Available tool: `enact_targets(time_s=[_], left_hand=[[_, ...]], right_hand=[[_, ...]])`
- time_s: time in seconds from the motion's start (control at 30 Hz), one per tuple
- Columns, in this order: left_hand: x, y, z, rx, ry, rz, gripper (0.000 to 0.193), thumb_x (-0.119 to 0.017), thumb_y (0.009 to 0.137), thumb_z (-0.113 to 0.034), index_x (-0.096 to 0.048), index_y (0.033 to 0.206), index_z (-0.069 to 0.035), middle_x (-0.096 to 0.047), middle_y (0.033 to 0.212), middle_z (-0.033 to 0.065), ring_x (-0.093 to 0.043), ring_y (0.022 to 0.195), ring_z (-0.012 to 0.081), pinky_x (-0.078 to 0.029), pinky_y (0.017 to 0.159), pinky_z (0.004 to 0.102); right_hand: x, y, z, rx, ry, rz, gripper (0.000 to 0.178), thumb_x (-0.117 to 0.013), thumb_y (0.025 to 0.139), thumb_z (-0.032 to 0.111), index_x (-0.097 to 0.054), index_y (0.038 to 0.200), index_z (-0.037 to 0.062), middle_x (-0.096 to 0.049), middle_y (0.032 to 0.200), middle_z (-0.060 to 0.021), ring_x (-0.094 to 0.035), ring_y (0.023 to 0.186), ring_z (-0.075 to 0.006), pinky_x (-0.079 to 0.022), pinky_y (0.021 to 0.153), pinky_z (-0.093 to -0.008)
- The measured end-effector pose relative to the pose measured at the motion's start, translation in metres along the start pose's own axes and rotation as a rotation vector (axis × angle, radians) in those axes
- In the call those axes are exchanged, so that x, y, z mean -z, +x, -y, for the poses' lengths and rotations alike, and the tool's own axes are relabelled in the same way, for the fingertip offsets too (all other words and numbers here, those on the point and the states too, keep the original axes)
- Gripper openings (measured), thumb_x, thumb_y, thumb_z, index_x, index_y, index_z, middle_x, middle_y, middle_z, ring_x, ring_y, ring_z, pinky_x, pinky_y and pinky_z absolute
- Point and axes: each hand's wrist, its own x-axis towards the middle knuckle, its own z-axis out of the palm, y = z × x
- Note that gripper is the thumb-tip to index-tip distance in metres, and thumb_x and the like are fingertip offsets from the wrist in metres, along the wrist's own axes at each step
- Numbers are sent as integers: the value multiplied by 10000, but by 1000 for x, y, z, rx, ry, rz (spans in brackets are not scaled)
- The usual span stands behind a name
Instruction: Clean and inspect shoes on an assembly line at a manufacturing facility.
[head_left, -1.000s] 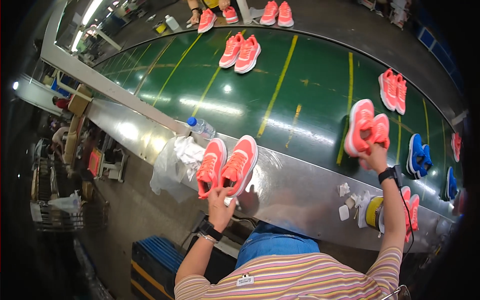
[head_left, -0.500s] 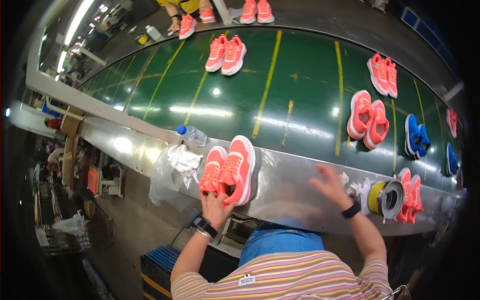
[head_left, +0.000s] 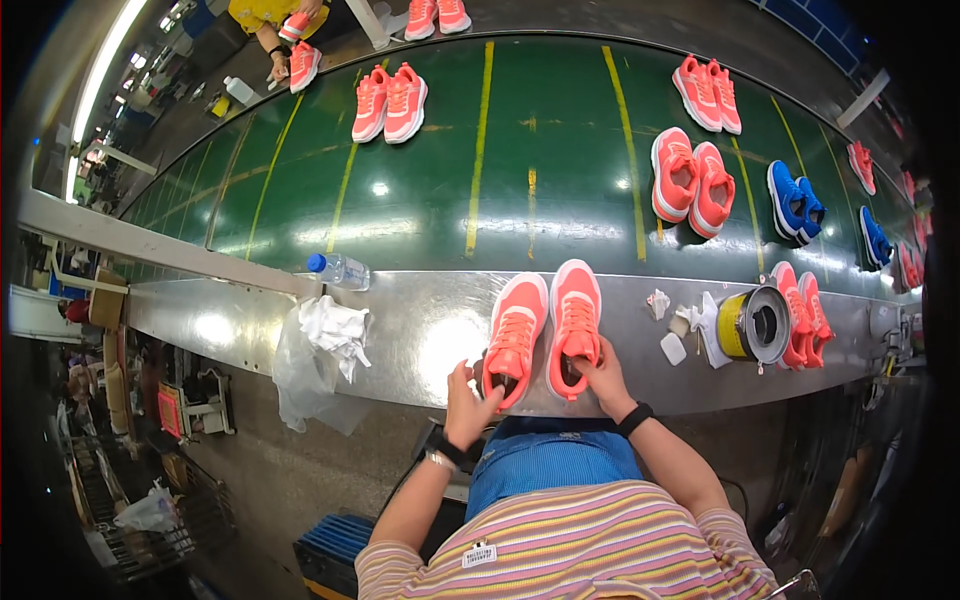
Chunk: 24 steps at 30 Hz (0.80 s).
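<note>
Two coral-pink sneakers with white soles lie side by side on the metal ledge in front of me, toes pointing away. My left hand [head_left: 470, 408] is at the heel of the left sneaker [head_left: 516, 335], its thumb at the collar and its fingers along the outer side. At the other heel, my right hand [head_left: 603, 382] grips the right sneaker [head_left: 576, 318], thumb at the opening. A narrow gap separates the two shoes. Parts of my fingertips are hidden by the shoe collars.
Beyond the ledge runs a green conveyor belt [head_left: 400, 205] carrying coral and blue sneakers. A water bottle [head_left: 340, 271] and white cloth [head_left: 335, 330] lie to the left; a yellow-banded tin [head_left: 753, 325] stands right, beside another coral pair [head_left: 803, 315]. Across the belt, a person handles sneakers.
The pair, earlier held together by my left hand, has moved right and been parted. My right hand came in from the right onto the right sneaker. Shoes on the belt appear farther left.
</note>
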Motion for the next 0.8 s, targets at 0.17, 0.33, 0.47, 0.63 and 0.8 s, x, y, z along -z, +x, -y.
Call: enact_targets(time_s=[0.17,0.33,0.47,0.63,0.8], left_hand=[[-21,43,28,225,-426,201,406,-477,764,66,-500,1166,20,-612,980,98,-597,868,155,-485,755,277],[-4,30,15,509,-884,435,354,-472,764,67,-508,1113,17,-592,1037,113,-601,928,210,-507,778,320],[-2,18,19,575,-1058,465,401,-477,782,68,-455,1179,10,-547,1130,133,-578,987,226,-494,832,333],[-3,13,18,612,-1112,445,356,-487,812,28,-467,1168,10,-558,1117,130,-588,964,216,-500,798,315],[-4,14,32,635,-1032,444,274,-497,840,-34,-509,1110,13,-601,1022,111,-618,862,189,-512,711,293]], right_hand=[[6,2,-2,-31,-3,109,446,-585,797,38,-435,1217,23,-560,1087,-83,-554,973,-143,-459,806,-286],[30,-34,4,-248,495,259,360,-505,874,101,-439,1221,31,-515,1204,-91,-536,1074,-205,-447,924,-345],[33,-43,8,-236,511,279,409,-574,859,153,-441,1225,27,-515,1207,-101,-542,1060,-196,-455,910,-332],[48,-38,3,-260,519,312,390,-585,847,138,-467,1200,18,-537,1174,-111,-559,1029,-193,-466,895,-325],[51,-36,4,-314,551,305,383,-580,844,113,-469,1194,1,-546,1156,-122,-569,1013,-198,-480,875,-317]])
